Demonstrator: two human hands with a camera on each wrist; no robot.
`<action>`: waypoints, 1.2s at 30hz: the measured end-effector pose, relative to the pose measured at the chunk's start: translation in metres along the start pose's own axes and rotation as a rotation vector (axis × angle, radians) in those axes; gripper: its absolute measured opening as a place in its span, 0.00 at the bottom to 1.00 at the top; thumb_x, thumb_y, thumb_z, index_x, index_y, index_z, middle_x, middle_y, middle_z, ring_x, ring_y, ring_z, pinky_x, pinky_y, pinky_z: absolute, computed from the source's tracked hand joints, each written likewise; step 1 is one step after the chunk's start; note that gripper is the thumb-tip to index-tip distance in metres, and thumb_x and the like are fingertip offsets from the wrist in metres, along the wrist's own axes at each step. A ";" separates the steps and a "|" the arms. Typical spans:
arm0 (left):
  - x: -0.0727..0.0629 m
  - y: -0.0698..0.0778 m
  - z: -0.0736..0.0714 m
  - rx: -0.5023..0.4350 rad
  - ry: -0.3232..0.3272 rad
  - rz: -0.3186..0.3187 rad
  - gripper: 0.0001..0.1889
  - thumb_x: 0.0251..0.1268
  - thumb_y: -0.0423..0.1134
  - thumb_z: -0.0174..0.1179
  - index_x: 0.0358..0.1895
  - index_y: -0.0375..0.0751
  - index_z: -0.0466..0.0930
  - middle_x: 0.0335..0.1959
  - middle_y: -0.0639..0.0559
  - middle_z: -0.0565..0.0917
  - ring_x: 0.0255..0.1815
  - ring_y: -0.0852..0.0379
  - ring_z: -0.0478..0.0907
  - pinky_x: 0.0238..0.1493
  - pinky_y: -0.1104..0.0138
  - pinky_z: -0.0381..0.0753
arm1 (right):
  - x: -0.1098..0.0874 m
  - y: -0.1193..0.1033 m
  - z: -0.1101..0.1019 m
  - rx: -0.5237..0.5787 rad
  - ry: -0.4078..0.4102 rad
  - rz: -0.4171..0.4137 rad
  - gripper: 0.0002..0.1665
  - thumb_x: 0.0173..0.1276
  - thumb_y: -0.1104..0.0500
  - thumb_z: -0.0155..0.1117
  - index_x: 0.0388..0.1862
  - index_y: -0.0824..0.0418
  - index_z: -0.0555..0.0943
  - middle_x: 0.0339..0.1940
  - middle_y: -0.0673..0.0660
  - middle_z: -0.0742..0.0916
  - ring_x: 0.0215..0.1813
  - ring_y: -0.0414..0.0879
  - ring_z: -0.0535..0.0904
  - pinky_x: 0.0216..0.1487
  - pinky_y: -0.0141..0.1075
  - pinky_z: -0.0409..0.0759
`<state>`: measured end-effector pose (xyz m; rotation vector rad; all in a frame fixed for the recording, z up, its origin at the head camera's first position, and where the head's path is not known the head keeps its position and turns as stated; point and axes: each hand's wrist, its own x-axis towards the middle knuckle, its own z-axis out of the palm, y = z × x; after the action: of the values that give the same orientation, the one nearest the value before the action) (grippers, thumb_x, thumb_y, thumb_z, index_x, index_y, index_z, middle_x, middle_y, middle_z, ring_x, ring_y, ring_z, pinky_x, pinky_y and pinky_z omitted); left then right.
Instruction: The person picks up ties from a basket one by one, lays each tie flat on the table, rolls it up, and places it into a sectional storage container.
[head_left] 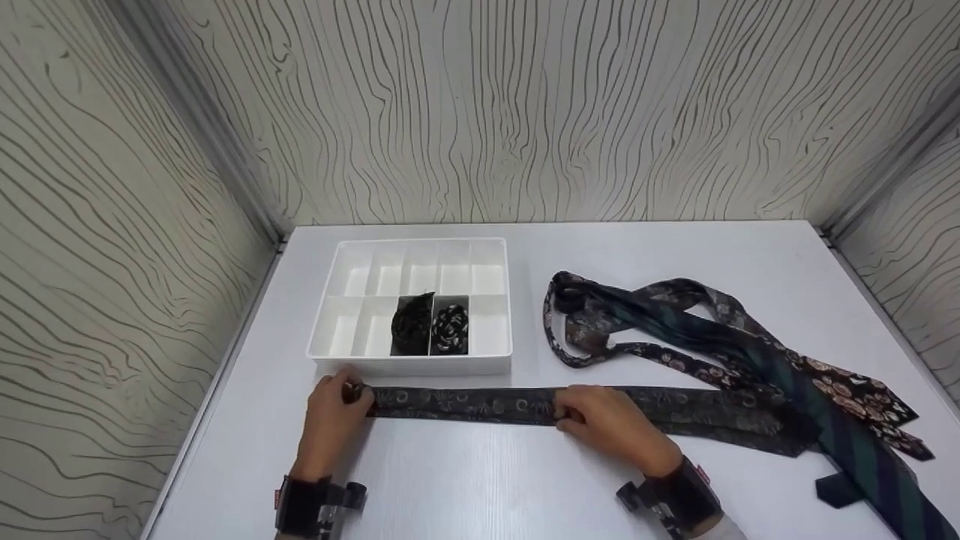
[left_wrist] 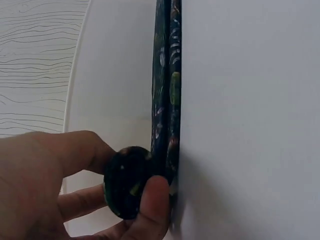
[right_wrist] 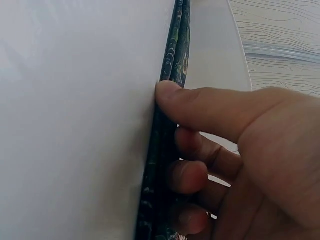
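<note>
A dark patterned necktie [head_left: 480, 405] lies stretched across the table in front of the white box. At its left end my left hand [head_left: 336, 409] holds a rolled-up coil [left_wrist: 126, 182] of the tie between thumb and fingers. Farther along, my right hand [head_left: 611, 424] pinches the tie, with the thumb on its near edge and the fingers on the far side, as the right wrist view shows. The tie's wide end runs on to the right, where its tip meets a striped green tie [head_left: 855, 442].
The white divided box [head_left: 409, 366] stands behind the stretched tie. Two of its front compartments hold a black rolled item [head_left: 412, 326] and a black-and-white rolled item [head_left: 451, 328]. A floral tie [head_left: 862, 386] lies tangled with the striped one at right. Patterned panels [head_left: 480, 112] enclose the table.
</note>
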<state>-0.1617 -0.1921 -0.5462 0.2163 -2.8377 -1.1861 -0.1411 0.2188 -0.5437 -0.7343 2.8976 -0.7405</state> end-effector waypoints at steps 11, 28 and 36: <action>-0.005 0.001 -0.003 0.028 -0.020 -0.007 0.03 0.73 0.34 0.64 0.45 0.40 0.85 0.41 0.45 0.83 0.42 0.52 0.78 0.40 0.64 0.76 | 0.004 -0.005 0.001 -0.064 0.018 0.042 0.11 0.70 0.54 0.75 0.31 0.45 0.80 0.27 0.38 0.80 0.29 0.31 0.71 0.32 0.32 0.71; -0.008 0.024 0.026 0.140 0.057 0.192 0.14 0.66 0.25 0.68 0.48 0.39 0.75 0.44 0.47 0.77 0.43 0.53 0.78 0.42 0.60 0.80 | 0.059 -0.090 0.048 -0.115 -0.024 -0.322 0.28 0.69 0.46 0.73 0.68 0.48 0.82 0.73 0.49 0.81 0.73 0.50 0.75 0.73 0.50 0.77; -0.012 0.024 0.030 0.093 0.039 0.249 0.10 0.66 0.32 0.73 0.44 0.43 0.80 0.45 0.51 0.73 0.43 0.57 0.73 0.43 0.64 0.77 | 0.063 -0.102 0.064 -0.133 -0.146 -0.326 0.42 0.68 0.40 0.73 0.79 0.45 0.73 0.83 0.46 0.73 0.82 0.51 0.66 0.83 0.55 0.63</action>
<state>-0.1552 -0.1527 -0.5499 -0.1069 -2.7862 -0.9902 -0.1415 0.0829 -0.5486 -1.2400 2.7460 -0.4931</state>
